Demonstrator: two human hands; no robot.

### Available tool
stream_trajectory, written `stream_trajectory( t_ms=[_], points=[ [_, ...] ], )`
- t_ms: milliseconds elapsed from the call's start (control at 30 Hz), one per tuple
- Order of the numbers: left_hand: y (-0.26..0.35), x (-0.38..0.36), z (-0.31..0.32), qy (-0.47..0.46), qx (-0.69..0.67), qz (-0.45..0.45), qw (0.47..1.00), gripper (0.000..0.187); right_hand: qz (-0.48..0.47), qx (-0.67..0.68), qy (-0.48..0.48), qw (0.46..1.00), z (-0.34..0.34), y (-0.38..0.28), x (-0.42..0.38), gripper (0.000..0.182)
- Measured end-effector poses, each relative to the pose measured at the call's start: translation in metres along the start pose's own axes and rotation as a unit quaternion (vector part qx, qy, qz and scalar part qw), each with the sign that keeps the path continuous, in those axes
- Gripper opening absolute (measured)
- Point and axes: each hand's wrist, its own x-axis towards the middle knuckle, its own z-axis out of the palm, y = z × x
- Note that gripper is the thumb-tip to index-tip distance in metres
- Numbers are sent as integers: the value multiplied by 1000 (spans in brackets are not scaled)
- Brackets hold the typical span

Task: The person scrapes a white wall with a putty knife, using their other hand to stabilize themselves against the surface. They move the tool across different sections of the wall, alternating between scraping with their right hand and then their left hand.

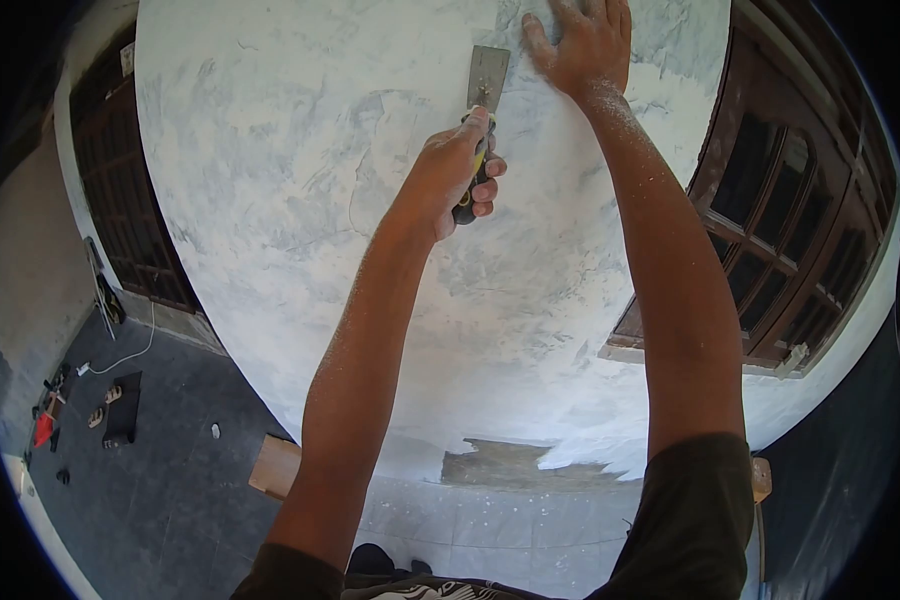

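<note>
Putty knife: I have the putty knife (487, 85) in the far middle of my view, its blade pointing away over the pale wall (400, 310); I can't tell whether its edge touches.
Left grip: the left hand (453, 175) is wrapped closely round the black-and-yellow handle (464, 212), thumb laid along it towards the blade.
Right grip: the right hand (585, 55) is spread against the wall to the right of the blade, thumb out to the left; I see nothing in it, and its fingertips run out of view.
Handling: I judge the knife light and stiff, with perhaps slight flex in the blade; dust could make the handle slippery.
Hold: I would take it by the thick handle, clear of the blade edge.
Blade: flat, grey, metal-looking, widening slightly towards its far end, with pale smears near the handle.
Wall finish: chalky white over grey, mottled and streaked, with fine crack-like lines left of the knife.
Bare patch: a ragged grey-brown patch (515, 467) lies low on the near wall.
Window: brown wooden frame (832, 215), gridded, at right.
</note>
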Motion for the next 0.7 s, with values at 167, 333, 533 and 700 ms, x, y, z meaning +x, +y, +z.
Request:
stream_trajectory(
  t_ms=[167,333,533,700],
  points=[
    [13,18,7,-15,-36,28,999,37,1,0,4,1000,0,0,0,67],
    [-2,2,1,-3,-17,-4,1000,33,7,7,-7,1000,-2,0,1,67],
    [7,16,-1,-16,-10,4,1000,33,6,4,-1,1000,0,0,1,67],
    [2,7,-1,-17,-10,5,1000,33,2,11,4,1000,0,1,0,67]
  ],
)
